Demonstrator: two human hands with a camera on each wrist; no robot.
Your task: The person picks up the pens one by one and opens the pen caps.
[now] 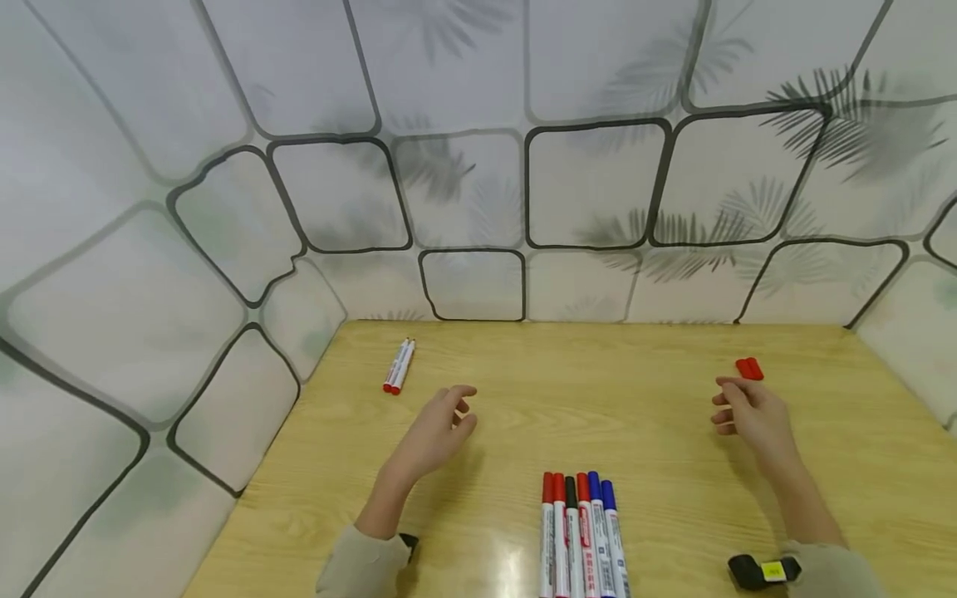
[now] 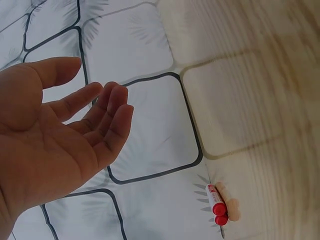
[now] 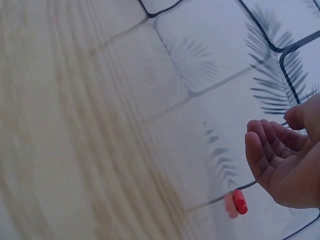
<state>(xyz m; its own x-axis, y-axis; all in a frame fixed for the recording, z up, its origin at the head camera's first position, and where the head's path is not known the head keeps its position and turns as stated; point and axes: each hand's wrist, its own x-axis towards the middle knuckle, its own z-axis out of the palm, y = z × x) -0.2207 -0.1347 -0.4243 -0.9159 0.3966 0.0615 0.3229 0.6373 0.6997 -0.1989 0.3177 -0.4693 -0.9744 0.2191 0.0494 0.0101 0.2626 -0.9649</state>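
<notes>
Marker pair: lies on the far left of the worktop, two barrels side by side, red ends toward the person. Far ends narrow, so probably uncapped; too small to be sure.

Two red caps: far right, next to each other, well apart from the pair.

Left grip: bare hand, fingers slack and bent, nothing held; near the pair, not touching. Right grip: likewise empty and loosely curved, just short of the caps; wrist view shows a gap.

Six-marker row: near side, between the forearms, all capped, lower ends out of frame.

Risks, judged:
1. Rolling. Round barrels, no stop beside them; a sideways knock from the left fingertips could split the pair or send one off.
2. Ink. If the tips are bare, careless contact would mark skin or worktop; long exposure would dry them.
3. Caps. Small and smooth; a clumsy pinch could flick one away, toward the far edge.
4. Row. A low sweep of either sleeve inward could fan it out, as nothing visible braces its sides
</notes>
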